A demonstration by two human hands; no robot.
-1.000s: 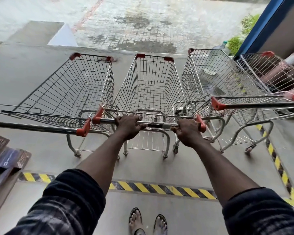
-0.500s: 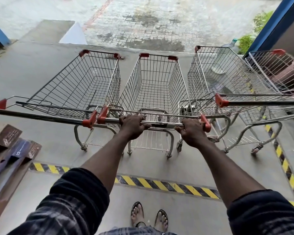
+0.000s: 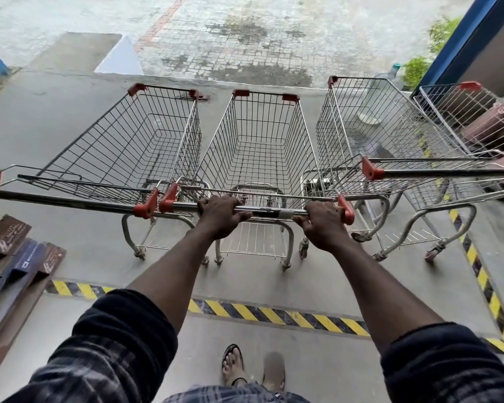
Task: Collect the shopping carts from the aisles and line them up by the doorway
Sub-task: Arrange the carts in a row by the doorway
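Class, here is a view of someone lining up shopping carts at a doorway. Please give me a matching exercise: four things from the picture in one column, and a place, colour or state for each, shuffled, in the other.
Column one
1. middle cart
2. floor tape
3. plant
4. printed boards

Column two
a. green, far right at the back
b. held at its handle
c. yellow and black stripes
d. lying at the left edge

Pairs: 1-b, 2-c, 3-a, 4-d

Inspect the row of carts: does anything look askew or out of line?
Yes: the right cart stands ahead of the middle cart, held by the left hand and right hand, so their handles aren't flush. Nothing looks spilled.
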